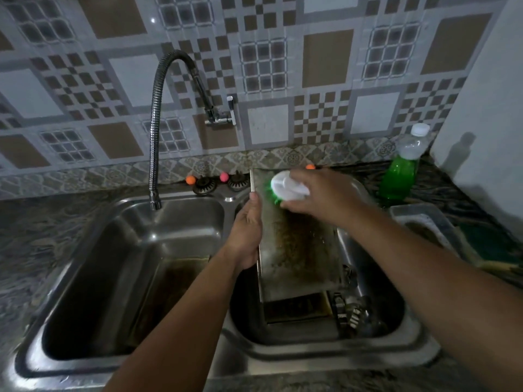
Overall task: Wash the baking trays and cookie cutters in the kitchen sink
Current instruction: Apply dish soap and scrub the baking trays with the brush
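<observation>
A stained metal baking tray (297, 250) leans upright-tilted in the right basin of the steel double sink (283, 360). My left hand (247, 230) grips the tray's left edge. My right hand (319, 193) is closed on a white scrub brush (285, 186) with green bristles, pressed against the tray's upper part. Below the tray lies another dark tray (297, 309), and metal cookie cutters (351, 312) sit in the basin's right side. A further tray (172, 281) rests in the left basin.
A flexible tap (155, 154) hangs over the left basin, not running. A green dish-soap bottle (402, 171) stands at the back right by a plastic tub (424, 222). Sink strainers (203, 185) with coloured knobs sit behind the sink.
</observation>
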